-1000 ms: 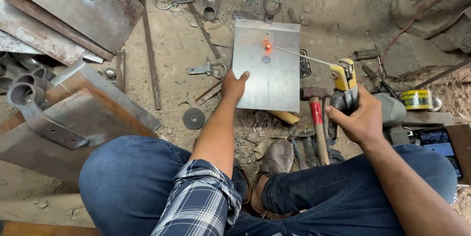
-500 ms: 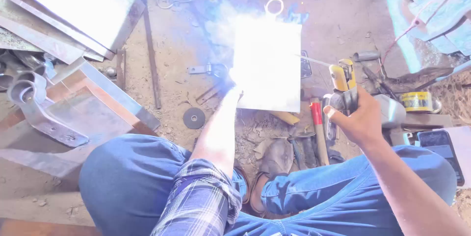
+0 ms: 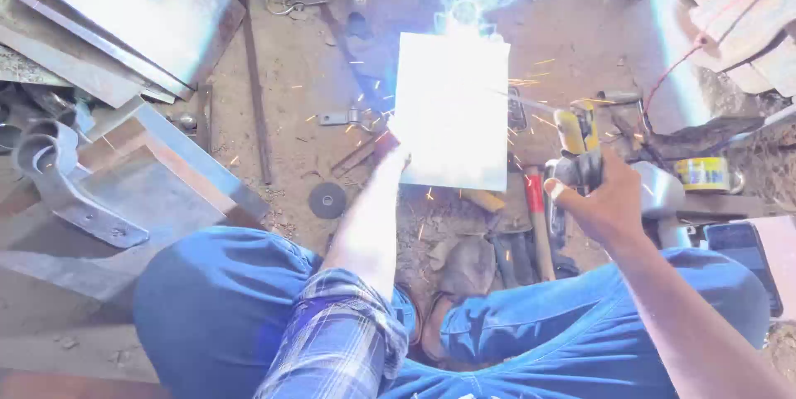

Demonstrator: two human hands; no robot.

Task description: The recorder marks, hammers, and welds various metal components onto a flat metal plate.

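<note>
Sheet-metal plate [image 3: 452, 117], likely stiff, hot near the arc: left hand [image 3: 390, 144] presses its near-left edge, right hand [image 3: 601, 200] clamps the electrode holder [image 3: 579, 146].

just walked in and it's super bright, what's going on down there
A seated person in blue trousers is arc welding on a flat metal plate lying on the dirt floor. The left hand rests at the plate's left edge, while the right hand grips a yellow electrode holder whose thin rod reaches toward the plate. Glare, smoke and sparks come off the plate's top edge. Scrap metal sheets lie to the left.
</note>
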